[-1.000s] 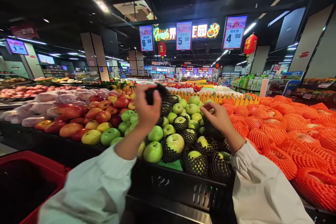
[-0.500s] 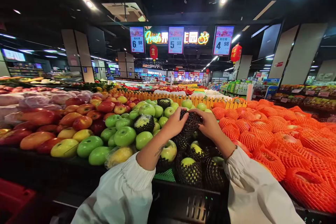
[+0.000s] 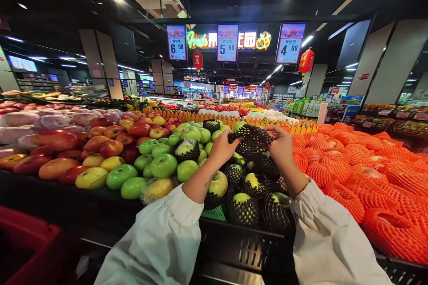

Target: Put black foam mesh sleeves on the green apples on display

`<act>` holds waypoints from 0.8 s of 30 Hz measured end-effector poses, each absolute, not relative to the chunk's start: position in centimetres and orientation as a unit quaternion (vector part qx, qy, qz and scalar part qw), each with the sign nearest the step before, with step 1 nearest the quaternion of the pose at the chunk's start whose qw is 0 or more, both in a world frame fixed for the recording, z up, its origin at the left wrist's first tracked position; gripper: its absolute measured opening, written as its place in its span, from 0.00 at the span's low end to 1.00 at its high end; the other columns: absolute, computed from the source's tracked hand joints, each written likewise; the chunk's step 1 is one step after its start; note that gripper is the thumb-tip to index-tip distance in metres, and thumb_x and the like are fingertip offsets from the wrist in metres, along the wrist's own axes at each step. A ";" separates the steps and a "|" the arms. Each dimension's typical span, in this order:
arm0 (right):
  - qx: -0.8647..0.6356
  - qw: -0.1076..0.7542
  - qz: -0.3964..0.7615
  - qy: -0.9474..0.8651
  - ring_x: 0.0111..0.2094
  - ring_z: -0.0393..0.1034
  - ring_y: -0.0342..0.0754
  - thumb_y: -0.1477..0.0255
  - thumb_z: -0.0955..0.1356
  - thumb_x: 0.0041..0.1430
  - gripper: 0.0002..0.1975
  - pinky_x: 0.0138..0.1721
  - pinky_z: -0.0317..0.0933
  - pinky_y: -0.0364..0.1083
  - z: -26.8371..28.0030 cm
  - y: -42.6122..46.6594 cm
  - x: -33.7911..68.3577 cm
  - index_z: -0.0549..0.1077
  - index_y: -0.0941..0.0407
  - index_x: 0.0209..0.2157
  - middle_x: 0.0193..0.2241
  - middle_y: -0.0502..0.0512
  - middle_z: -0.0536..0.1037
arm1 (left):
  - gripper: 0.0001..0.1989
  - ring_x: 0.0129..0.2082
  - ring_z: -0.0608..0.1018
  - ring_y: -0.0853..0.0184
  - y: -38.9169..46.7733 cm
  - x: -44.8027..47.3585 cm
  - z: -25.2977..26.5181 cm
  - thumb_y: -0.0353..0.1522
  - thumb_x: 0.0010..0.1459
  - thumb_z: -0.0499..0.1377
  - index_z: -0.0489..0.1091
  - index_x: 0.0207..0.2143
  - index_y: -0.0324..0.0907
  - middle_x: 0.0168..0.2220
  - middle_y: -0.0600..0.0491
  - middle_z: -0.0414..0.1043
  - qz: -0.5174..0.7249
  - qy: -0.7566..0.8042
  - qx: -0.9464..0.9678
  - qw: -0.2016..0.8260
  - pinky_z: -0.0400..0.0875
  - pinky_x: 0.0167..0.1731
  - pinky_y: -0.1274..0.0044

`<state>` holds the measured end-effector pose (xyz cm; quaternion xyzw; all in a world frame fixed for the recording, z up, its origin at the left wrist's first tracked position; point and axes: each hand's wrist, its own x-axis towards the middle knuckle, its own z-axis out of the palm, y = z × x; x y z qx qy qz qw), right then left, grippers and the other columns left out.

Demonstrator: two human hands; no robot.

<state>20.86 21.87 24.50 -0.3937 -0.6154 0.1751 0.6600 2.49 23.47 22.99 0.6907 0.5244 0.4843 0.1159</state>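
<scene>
A black foam fruit net [image 3: 252,139] is stretched sideways between my two hands, above the green apples. My left hand [image 3: 223,148] pinches its left edge, and my right hand [image 3: 280,143] grips the right edge. Whether any fruit sits inside the net I cannot tell. Just below lie several green apples in black nets, among them a netted apple [image 3: 243,207] near the bin's front. One yellowish-green apple [image 3: 219,184] shows its bare top beside my left forearm. Loose green apples [image 3: 163,165] are heaped to the left of my hands.
Red apples [image 3: 111,148] are piled at the left, with wrapped fruit [image 3: 50,120] beyond. Fruit in orange nets [image 3: 351,173] fills the right. A black crate [image 3: 240,249] edges the front, and a red bin [image 3: 26,240] stands lower left. A yellow picket fence [image 3: 214,120] runs behind.
My hands have moved apart, pulling the black net wider between them. The right hand has shifted to the right. The view has shifted slightly.
</scene>
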 end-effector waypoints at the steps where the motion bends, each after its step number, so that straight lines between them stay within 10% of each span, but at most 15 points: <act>1: -0.376 0.663 0.201 -0.615 0.19 0.60 0.45 0.62 0.74 0.44 0.13 0.23 0.56 0.46 24.6 21.9 20.9 0.75 0.54 0.31 0.17 0.46 0.69 | 0.10 0.40 0.80 0.60 23.4 2.8 23.3 0.37 0.65 0.62 0.70 0.45 0.41 0.42 0.48 0.79 0.480 0.532 0.689 0.104 0.71 0.42 0.72; 9: -0.358 0.651 0.237 -0.626 0.37 0.79 0.57 0.65 0.66 0.60 0.34 0.36 0.73 0.56 25.0 22.3 21.2 0.62 0.53 0.67 0.40 0.59 0.83 | 0.14 0.46 0.80 0.51 23.2 5.5 24.7 0.42 0.68 0.58 0.73 0.44 0.41 0.44 0.41 0.80 0.445 0.584 0.678 0.038 0.70 0.41 0.70; 18: -0.311 0.684 0.254 -0.609 0.53 0.76 0.59 0.63 0.65 0.60 0.28 0.52 0.72 0.58 24.4 23.3 21.0 0.65 0.54 0.61 0.55 0.64 0.77 | 0.14 0.37 0.80 0.61 24.4 3.8 23.1 0.41 0.70 0.56 0.73 0.47 0.41 0.41 0.47 0.80 0.532 0.521 0.665 0.060 0.69 0.39 0.74; 24: -0.329 0.725 0.015 -0.606 0.62 0.67 0.62 0.69 0.67 0.59 0.41 0.56 0.70 0.61 23.5 23.6 21.3 0.48 0.48 0.70 0.67 0.65 0.61 | 0.22 0.43 0.81 0.60 26.0 5.0 22.1 0.44 0.74 0.43 0.73 0.47 0.43 0.41 0.46 0.80 0.484 0.534 0.684 0.113 0.71 0.46 0.72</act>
